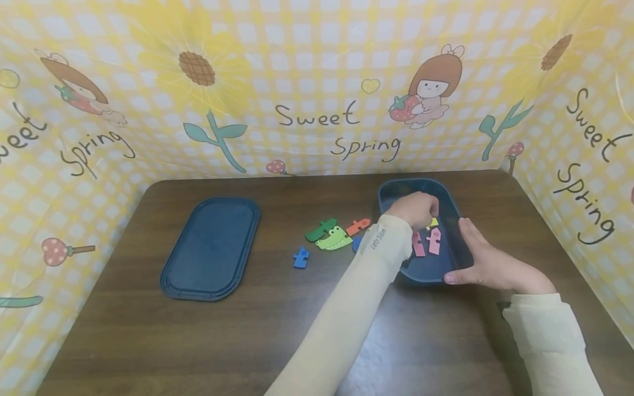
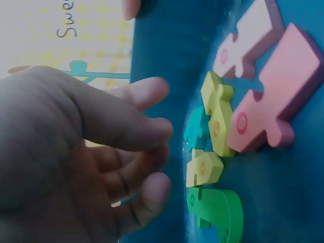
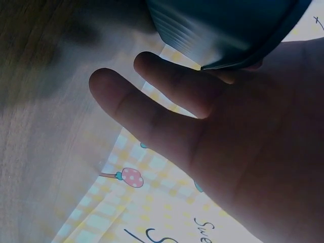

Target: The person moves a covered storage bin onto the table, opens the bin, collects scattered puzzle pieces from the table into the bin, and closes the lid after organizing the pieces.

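My left hand reaches into a dark blue plastic box, its fingers loosely bent and no piece visible between them. Close by its fingertips in the left wrist view lie yellow puzzle pieces, a teal piece and a green piece. Two pink puzzle pieces lie on the box floor nearer the camera. At the box's near right corner my right hand rests with thumb and fingers spread along the outside; in the right wrist view two fingers extend straight below the box.
A dark blue lid lies flat on the brown table at left. Between lid and box are a light green crocodile-head piece, a dark green piece, an orange piece and a blue piece. Patterned cloth encloses the table.
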### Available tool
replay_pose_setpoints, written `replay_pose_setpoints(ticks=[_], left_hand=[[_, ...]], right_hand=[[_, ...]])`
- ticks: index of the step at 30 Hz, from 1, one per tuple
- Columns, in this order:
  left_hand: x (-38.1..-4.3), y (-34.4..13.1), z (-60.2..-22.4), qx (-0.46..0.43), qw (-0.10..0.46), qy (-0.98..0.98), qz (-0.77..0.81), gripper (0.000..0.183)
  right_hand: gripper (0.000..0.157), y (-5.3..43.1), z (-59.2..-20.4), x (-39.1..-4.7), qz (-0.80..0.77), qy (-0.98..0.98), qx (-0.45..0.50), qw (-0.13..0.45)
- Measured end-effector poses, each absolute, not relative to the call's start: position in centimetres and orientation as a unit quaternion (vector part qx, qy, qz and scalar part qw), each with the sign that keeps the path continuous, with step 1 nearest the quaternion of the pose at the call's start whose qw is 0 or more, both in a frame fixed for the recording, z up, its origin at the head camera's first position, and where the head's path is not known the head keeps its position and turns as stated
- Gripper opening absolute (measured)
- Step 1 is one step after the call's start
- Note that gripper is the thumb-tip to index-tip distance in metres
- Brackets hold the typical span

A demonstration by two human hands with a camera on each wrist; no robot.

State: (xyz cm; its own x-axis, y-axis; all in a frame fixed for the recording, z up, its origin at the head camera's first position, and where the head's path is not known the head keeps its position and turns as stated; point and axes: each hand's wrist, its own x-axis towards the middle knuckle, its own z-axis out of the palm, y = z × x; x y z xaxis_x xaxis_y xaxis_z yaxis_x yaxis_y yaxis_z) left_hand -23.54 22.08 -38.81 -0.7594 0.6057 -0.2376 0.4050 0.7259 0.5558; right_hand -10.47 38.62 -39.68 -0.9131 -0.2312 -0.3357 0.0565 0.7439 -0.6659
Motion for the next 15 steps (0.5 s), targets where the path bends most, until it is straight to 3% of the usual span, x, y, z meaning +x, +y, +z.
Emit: replay_pose_setpoints(ticks=[15], left_hand=[[-26.0,19.1,-36.8,0.310,0.195,0.847,0.385,0.017]], right_hand=[[0.137,38.4,-39.8,-10.5,-0.353,0.912,-0.037,0.207]])
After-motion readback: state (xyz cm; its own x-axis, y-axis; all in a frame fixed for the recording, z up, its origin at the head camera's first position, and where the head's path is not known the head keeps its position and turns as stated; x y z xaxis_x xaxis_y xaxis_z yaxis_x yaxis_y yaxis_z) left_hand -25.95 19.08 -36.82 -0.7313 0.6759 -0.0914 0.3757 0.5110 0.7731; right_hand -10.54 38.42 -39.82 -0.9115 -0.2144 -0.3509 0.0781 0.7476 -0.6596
